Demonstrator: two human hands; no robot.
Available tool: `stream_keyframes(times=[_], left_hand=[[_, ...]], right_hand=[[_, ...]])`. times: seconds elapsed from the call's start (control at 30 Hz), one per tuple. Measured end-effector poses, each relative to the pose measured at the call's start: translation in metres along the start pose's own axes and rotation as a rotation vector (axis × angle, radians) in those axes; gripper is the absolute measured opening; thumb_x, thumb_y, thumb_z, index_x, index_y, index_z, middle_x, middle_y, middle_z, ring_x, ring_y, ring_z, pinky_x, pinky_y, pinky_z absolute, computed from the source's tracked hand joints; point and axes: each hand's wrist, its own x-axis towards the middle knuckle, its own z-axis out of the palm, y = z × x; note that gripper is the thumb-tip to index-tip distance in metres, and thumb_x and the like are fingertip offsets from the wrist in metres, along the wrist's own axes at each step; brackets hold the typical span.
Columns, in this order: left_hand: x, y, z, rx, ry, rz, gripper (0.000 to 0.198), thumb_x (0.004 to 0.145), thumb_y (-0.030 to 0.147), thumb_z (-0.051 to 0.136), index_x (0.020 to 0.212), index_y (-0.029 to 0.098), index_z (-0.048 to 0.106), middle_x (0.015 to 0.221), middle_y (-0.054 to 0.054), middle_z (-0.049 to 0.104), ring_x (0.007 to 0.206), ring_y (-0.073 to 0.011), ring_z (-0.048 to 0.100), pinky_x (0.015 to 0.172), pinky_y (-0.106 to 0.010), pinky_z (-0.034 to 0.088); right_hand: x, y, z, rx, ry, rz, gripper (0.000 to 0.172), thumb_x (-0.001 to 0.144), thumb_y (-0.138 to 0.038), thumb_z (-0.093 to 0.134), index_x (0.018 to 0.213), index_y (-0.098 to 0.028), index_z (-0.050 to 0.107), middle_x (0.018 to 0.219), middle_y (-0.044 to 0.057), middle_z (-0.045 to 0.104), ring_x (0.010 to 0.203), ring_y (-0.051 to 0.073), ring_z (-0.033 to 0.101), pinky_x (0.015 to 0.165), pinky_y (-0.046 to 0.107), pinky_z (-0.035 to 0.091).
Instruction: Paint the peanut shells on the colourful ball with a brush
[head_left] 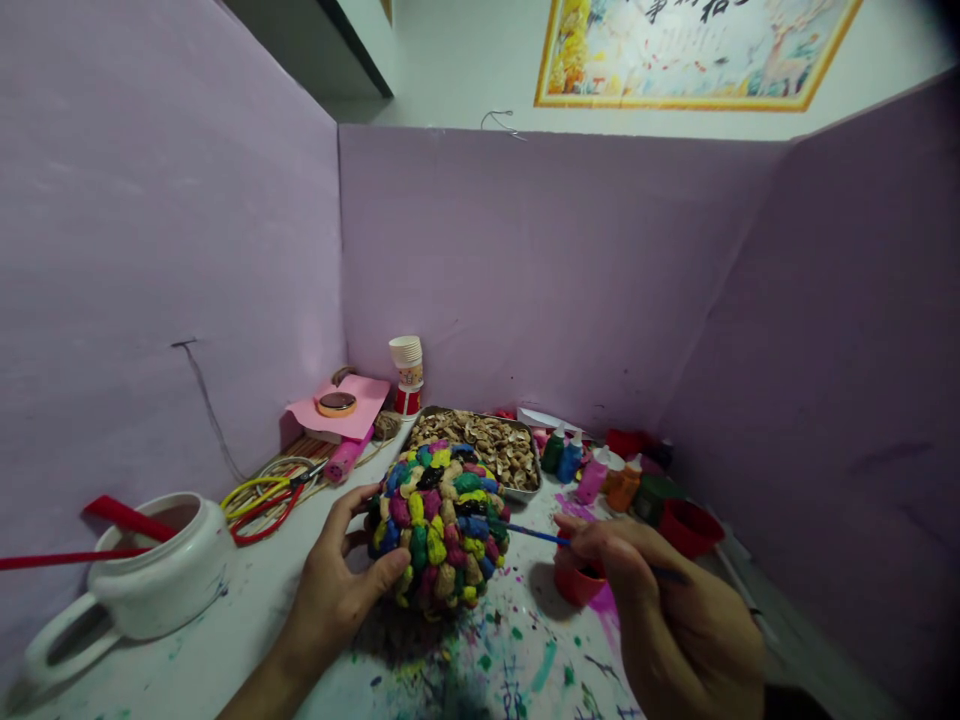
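Head view gives me the knobbly ball [439,530] at the centre of the work, resting on or held just above the paint-spotted table [255,640]; I can't tell which, as its underside is in shadow. Its surface is packed with small lumps in blue, yellow, magenta, green, black and tan.

I see the left hand [341,570] curled round the left side of the ball, its thumb across the near face and its fingers reaching behind. To the right of the ball, the right hand [660,600] is pinched on a thin blue brush [529,532], which points left so that its far end lies over the ball's right side. I can't make out which lump the tip meets.

Just right of the ball, partly behind the right hand, I have a red cup [577,585] on the table. Directly behind the ball is a metal tray [525,495] full of brown shells [484,440]. Behind and to the right of the ball stand a green bottle [553,452], a blue bottle [570,460], a pink bottle [592,478] and an orange bottle [624,488], with a second red cup [690,528] farther right.

Behind and to the left of the ball I pick out stacked paper cups [406,360] and pink paper [364,395]. Well left of the ball sits a white handled pot [165,590], with red strips sticking out.
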Motion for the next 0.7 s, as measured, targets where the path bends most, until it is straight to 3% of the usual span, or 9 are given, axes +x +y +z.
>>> stream_keyframes(times=[0.27,0.5,0.7], left_hand=[[-0.002,0.002,-0.001,0.012,-0.012,0.011,0.077,0.071,0.056,0.07,0.132,0.017,0.044,0.133,-0.016,0.056,0.119,-0.0304,0.058,0.094,-0.04,0.052],[-0.001,0.0,0.0,-0.011,-0.012,0.002,0.077,0.07,0.054,0.072,0.131,0.017,0.043,0.135,-0.017,0.054,0.118,-0.0317,0.059,0.095,-0.043,0.053],[-0.002,0.001,-0.001,-0.03,-0.001,-0.002,0.075,0.067,0.049,0.076,0.129,0.018,0.047,0.132,-0.017,0.057,0.109,-0.0318,0.064,0.091,-0.044,0.055]], right_hand=[[0.006,-0.004,-0.006,0.003,-0.164,-0.076,0.017,0.099,-0.023,0.046,0.089,-0.024,0.06,0.074,-0.001,0.072,0.079,0.015,0.075,0.08,0.021,0.058],[0.005,-0.01,-0.012,-0.054,-0.047,-0.03,0.025,0.102,-0.031,0.043,0.085,-0.026,0.061,0.074,-0.001,0.073,0.085,0.015,0.075,0.073,0.017,0.058],[0.005,-0.004,-0.007,-0.063,-0.061,-0.052,0.022,0.099,-0.026,0.046,0.084,-0.026,0.062,0.073,0.0,0.074,0.08,0.017,0.076,0.067,0.019,0.059]])
